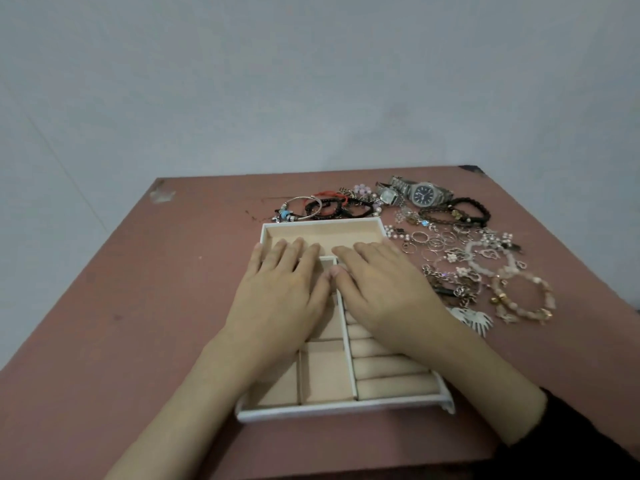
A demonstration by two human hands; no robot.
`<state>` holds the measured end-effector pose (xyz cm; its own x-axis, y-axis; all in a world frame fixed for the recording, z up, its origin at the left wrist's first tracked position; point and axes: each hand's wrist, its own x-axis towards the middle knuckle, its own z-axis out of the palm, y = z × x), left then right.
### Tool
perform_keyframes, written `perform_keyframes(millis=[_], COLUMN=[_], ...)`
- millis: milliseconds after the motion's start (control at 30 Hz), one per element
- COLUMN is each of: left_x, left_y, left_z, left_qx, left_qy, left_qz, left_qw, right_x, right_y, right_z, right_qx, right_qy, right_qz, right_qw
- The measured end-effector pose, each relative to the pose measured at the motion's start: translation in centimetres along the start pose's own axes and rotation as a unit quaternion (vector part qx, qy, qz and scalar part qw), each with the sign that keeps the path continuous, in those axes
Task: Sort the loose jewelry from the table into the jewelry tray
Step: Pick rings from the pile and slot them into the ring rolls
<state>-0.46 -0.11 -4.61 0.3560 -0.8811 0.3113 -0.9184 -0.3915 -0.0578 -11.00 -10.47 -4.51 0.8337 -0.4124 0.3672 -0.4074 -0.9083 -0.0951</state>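
A white jewelry tray (322,226) with beige lining sits in the middle of the table, its compartments empty where visible. My left hand (284,292) and my right hand (384,289) lie flat, palms down, on top of it, thumbs touching, holding nothing. Loose jewelry lies behind and right of the tray: dark and red bracelets (322,206), a steel watch with a dark dial (424,194), a small square watch (388,195), several thin rings (433,242), a pink bead bracelet (523,299) and silver chains and charms (453,285).
The reddish-brown table (138,289) ends at a pale wall (311,81) behind. Its left half holds nothing but scuff marks. A silver hand-shaped piece (474,320) lies just right of my right wrist. A dark sleeve (571,441) covers my right forearm.
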Motion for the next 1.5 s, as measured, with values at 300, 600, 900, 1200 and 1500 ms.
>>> perform_keyframes(millis=[300, 600, 900, 1200, 1500], left_x=[2.0, 7.9, 7.5, 7.5, 8.7], left_y=[-0.2, 1.7, 1.6, 1.7, 3.8], left_z=[-2.7, -2.3, -1.6, -1.4, -2.9], left_qx=[0.057, -0.228, -0.283, -0.284, -0.275], left_qy=[-0.106, -0.04, 0.039, 0.037, -0.017], left_qz=[0.05, -0.026, 0.024, 0.027, 0.082], left_qw=[0.991, 0.973, 0.958, 0.958, 0.958], right_x=[0.5, 3.0, 2.6, 2.6, 2.7], right_y=[0.0, 9.2, 11.4, 11.2, 13.8], right_z=[-1.6, -5.5, -4.9, -4.7, -5.7], right_qx=[0.015, 0.154, 0.127, 0.184, 0.478], right_qy=[-0.081, 0.001, -0.066, -0.015, 0.119], right_qz=[0.003, 0.087, 0.081, 0.122, 0.292], right_qw=[0.997, 0.984, 0.986, 0.975, 0.82])
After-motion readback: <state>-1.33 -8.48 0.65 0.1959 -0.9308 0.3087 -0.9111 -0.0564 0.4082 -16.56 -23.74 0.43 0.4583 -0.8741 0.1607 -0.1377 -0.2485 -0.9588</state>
